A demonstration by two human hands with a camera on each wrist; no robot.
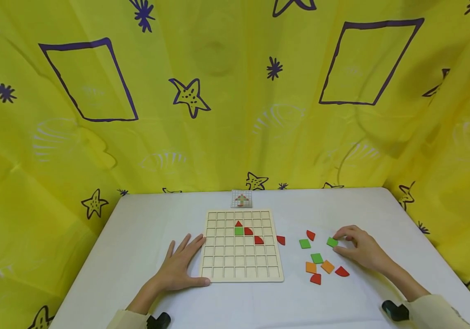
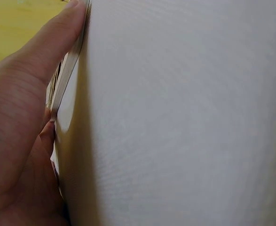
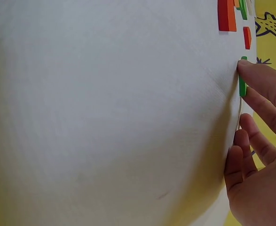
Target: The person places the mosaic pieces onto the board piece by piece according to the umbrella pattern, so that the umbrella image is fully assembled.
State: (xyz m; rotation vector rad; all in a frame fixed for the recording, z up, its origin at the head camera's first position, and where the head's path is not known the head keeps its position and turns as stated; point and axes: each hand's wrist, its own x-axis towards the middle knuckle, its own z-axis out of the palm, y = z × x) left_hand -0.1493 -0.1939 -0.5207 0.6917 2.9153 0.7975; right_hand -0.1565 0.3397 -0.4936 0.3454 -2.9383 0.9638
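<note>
A pale wooden grid board [image 1: 235, 262] lies mid-table. In its cells are a red triangle [image 1: 238, 224], a green square [image 1: 239, 231] below it, and two red quarter-circles [image 1: 248, 231] stepping down to the right. My left hand [image 1: 179, 269] rests along the board's left side with fingers spread, its thumb touching the near-left corner. At the right, my right hand [image 1: 362, 249] pinches a green square tile [image 1: 332, 242] between thumb and index finger, at table level. That tile shows edge-on [image 3: 242, 77] in the right wrist view, the other fingers loosely bent.
Loose tiles lie between board and right hand: green squares [image 1: 317, 258], orange squares [image 1: 327, 266] and red quarter-circles [image 1: 342, 272]. Another red quarter-circle [image 1: 281, 240] sits by the board's right edge. A small pattern card [image 1: 241, 199] lies behind the board. A yellow patterned curtain [image 1: 226, 137] surrounds the table.
</note>
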